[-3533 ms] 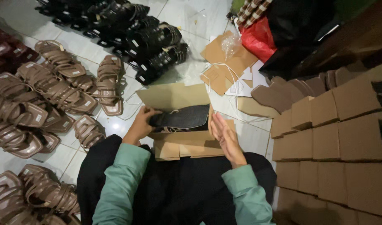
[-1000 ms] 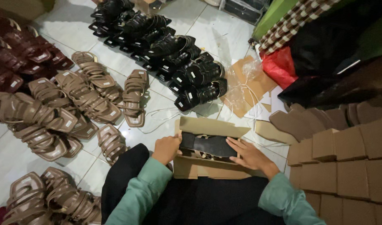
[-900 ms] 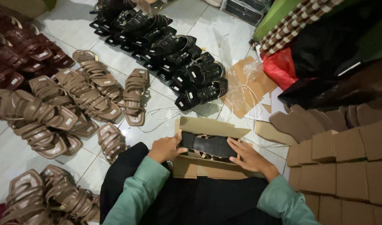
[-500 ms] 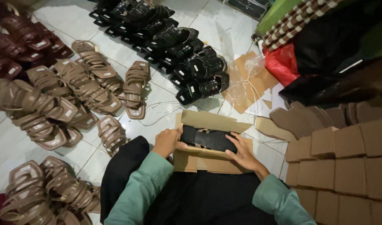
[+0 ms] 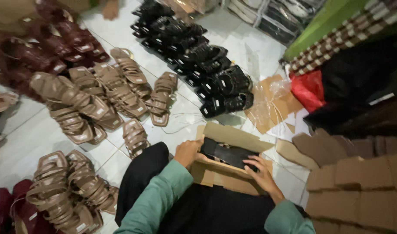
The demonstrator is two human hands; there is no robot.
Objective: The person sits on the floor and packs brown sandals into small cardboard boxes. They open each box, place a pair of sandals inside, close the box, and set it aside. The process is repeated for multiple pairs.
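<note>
An open brown cardboard shoebox (image 5: 215, 175) rests on my lap, its lid flap raised at the far side. Black sandals (image 5: 228, 155) lie inside it. My left hand (image 5: 187, 152) grips the box's left edge, fingers curled over the rim. My right hand (image 5: 261, 173) lies on the box's right part, fingertips touching the black sandals. Both sleeves are light green.
Rows of black sandals (image 5: 207, 73), tan sandals (image 5: 98, 95) and dark red sandals (image 5: 46, 43) cover the white tiled floor. Stacked flat brown boxes (image 5: 358, 182) stand at the right. Loose cardboard and clear plastic (image 5: 272, 104) lie beyond the box, beside a red bag (image 5: 309, 89).
The view has shifted slightly. My left hand has stayed on the box's left edge, and my right hand has pressed further down onto the black sandals inside.
</note>
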